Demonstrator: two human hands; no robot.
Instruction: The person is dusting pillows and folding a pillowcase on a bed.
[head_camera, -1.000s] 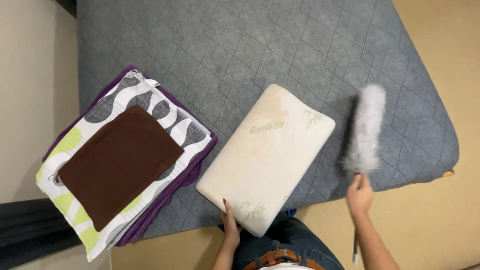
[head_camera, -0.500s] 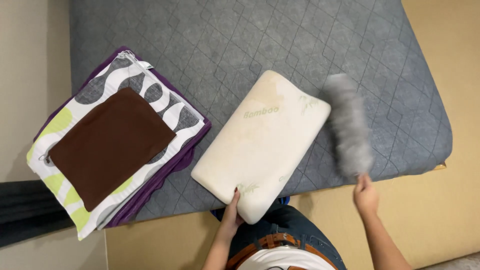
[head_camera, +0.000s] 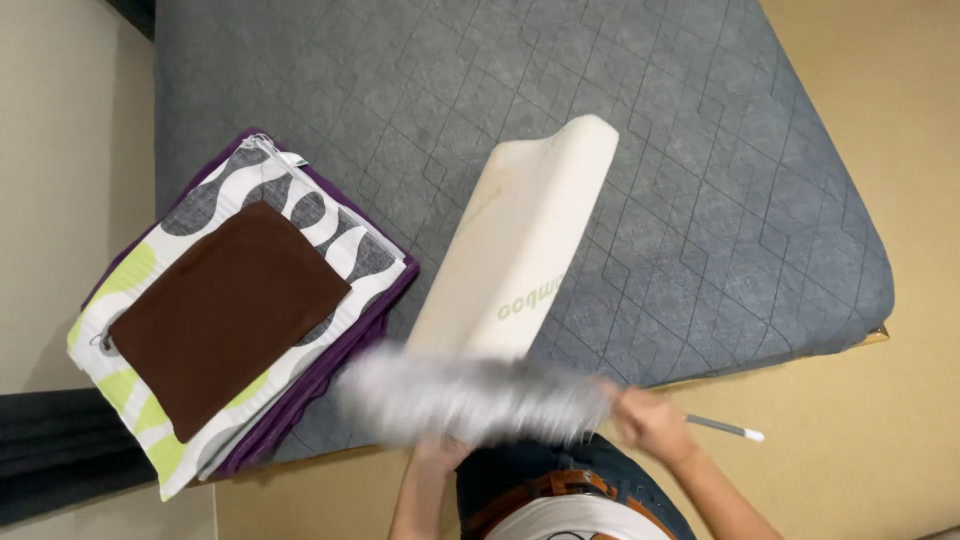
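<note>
Grey duster (head_camera: 470, 398), blurred, sweeps beneath the tilted pillow (head_camera: 515, 250); my right hand (head_camera: 650, 425) grips its handle, my left hand (head_camera: 440, 455) props the pillow's near edge. Next I'd judge: keep it raised.

Tilted cream pillow (head_camera: 520, 250), blurred duster (head_camera: 470, 398)

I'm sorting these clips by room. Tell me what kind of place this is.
Most likely a bedroom. A bare grey quilted mattress fills most of the view, a cream foam pillow is tipped up on it, and a stack of folded bedding lies at its corner. The right hand sweeps a fluffy duster.
</note>
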